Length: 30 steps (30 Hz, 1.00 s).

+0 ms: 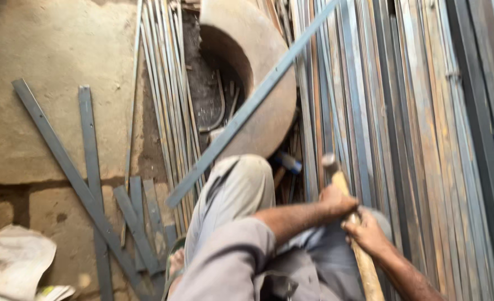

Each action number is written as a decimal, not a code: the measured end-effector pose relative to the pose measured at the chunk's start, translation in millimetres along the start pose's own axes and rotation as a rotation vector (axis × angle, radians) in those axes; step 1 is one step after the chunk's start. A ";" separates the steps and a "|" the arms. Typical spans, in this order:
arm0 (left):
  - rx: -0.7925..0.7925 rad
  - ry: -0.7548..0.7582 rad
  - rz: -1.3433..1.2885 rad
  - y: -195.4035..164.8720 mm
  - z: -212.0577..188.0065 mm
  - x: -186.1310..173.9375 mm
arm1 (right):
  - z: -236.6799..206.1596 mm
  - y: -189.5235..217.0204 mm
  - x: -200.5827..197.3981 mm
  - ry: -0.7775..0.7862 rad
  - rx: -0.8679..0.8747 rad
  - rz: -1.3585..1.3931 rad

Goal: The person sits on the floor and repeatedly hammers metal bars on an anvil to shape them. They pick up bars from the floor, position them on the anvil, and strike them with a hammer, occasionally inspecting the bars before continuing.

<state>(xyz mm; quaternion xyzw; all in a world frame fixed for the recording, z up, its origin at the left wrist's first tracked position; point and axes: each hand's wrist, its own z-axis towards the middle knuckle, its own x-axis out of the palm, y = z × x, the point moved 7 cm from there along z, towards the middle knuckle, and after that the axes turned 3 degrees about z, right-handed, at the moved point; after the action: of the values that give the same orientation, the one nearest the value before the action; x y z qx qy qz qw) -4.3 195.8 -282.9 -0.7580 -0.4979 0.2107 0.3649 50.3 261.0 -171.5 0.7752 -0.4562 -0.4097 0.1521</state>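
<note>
— Well, what's in hand?
— Striking the long flat steel bar [247, 111] propped across the knee [241, 178]. Both hands, left [336, 202] and right [367, 231], grip the wooden-handled hammer [353, 234], raised.
— Next?
— A squarely aimed blow, I'd judge.

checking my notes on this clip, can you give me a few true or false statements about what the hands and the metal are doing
1. Both hands grip one wooden handle. True: the left hand sits higher on the handle, the right hand just below it.
2. The handle lies flat on the floor. False: it is held up, its top end near the stacked metal sections.
3. A long flat bar runs slantwise across the round drum. True.
4. The flat strips on the left stand in a neat upright stack. False: they lie loose and crossing on the concrete floor.
5. The left hand holds a strip. False: it is on the handle.
</note>
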 end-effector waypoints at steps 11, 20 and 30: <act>1.018 0.046 -0.068 -155.8 -151.2 -73.0 | -87.3 94.7 -6.8 -0.010 -0.667 0.563; 1.330 -0.224 0.187 -267.5 -253.8 -149.9 | -100.4 227.6 -47.8 -0.154 -1.242 0.571; 1.220 -0.434 0.116 -161.2 -306.2 -306.5 | -13.6 296.7 35.8 -0.206 -1.123 0.614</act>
<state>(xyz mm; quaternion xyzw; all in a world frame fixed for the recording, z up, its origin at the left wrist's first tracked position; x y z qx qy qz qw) -19.5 -149.5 24.1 -0.3805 -0.3096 0.6233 0.6089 -103.1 69.8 0.0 0.3687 -0.3857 -0.5962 0.5999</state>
